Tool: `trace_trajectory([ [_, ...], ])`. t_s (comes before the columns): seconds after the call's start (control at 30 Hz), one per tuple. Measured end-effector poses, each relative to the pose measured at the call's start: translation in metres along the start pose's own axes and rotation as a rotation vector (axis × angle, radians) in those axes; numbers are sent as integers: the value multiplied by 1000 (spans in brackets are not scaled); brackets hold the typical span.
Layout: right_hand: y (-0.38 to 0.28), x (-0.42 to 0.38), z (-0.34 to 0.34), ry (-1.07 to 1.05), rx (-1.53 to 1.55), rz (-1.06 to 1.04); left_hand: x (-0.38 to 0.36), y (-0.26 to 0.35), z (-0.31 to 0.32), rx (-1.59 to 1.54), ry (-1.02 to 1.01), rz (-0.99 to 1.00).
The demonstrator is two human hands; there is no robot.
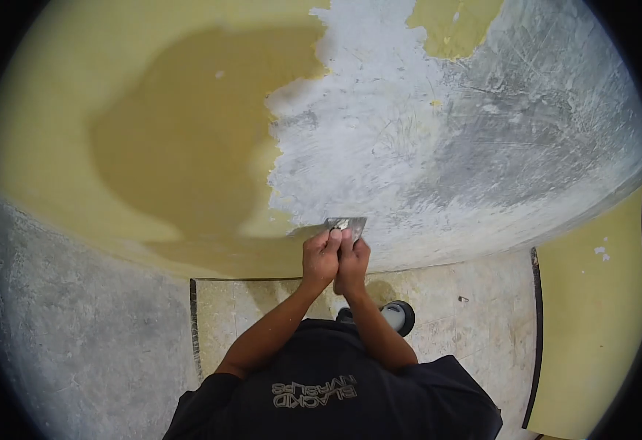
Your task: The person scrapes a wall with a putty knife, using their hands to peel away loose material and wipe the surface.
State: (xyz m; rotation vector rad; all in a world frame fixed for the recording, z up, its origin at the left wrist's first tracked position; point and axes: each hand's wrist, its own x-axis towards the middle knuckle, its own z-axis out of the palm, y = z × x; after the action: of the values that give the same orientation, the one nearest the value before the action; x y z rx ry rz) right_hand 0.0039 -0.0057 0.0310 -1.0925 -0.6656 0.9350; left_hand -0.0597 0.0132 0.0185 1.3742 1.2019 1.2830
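Observation:
Both my hands grip one metal scraper (347,224) pressed flat against a wall. My left hand (321,258) and my right hand (353,265) sit side by side, fingers closed around its handle. The blade touches the wall at the border between yellow paint (189,147) on the left and bare grey-white scraped plaster (409,139) on the right. A small patch of yellow paint (453,26) is left at the top. My forearms reach up from my dark shirt (335,396) at the bottom.
Below the wall lies a pale board or platform (475,308) with dark edges. A round dark-and-white object (401,315) rests on it near my right arm. Grey floor (79,345) spreads to the left, a yellow surface (592,315) to the right.

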Motion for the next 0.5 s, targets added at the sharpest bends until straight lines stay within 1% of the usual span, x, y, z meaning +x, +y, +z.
trace_trajectory([
  [0.03, 9, -4, -4, 28, -31, 93, -7, -8, 4, -226, 13, -100],
  [0.07, 22, -7, -10, 57, -65, 191, -11, -18, 4, -224, 8, -111],
  [0.1, 34, -7, -17, 62, -69, 200, -14, -28, 1, -244, -5, -231],
  [0.13, 43, -6, -21, 25, -227, 148, -15, -30, -1, -262, -20, -348],
  [0.17, 52, -5, -26, -13, -385, 93, -16, -31, -1, -262, -24, -353],
  [0.2, 46, -4, -25, -11, -389, 93, -15, -28, 0, -314, -15, -380],
  [0.27, 34, -5, -23, -11, -524, 7, -14, -29, 3, -370, 0, -410],
  [0.3, 35, -4, -23, -16, -527, 9, -12, -31, 3, -372, -11, -394],
  [0.37, 39, -4, -19, 45, -466, -15, -12, -35, 0, -369, -23, -380],
  [0.4, 40, -6, -16, 46, -466, -11, -13, -26, -3, -210, -7, -358],
  [0.43, 39, -8, -11, 52, -267, 103, -13, -18, -5, -50, 8, -334],
  [0.47, 38, -10, -9, 59, -68, 214, -13, -16, -6, -48, 6, -337],
  [0.5, 40, -10, -10, 61, -68, 215, -11, -14, -7, -73, 1, -351],
])
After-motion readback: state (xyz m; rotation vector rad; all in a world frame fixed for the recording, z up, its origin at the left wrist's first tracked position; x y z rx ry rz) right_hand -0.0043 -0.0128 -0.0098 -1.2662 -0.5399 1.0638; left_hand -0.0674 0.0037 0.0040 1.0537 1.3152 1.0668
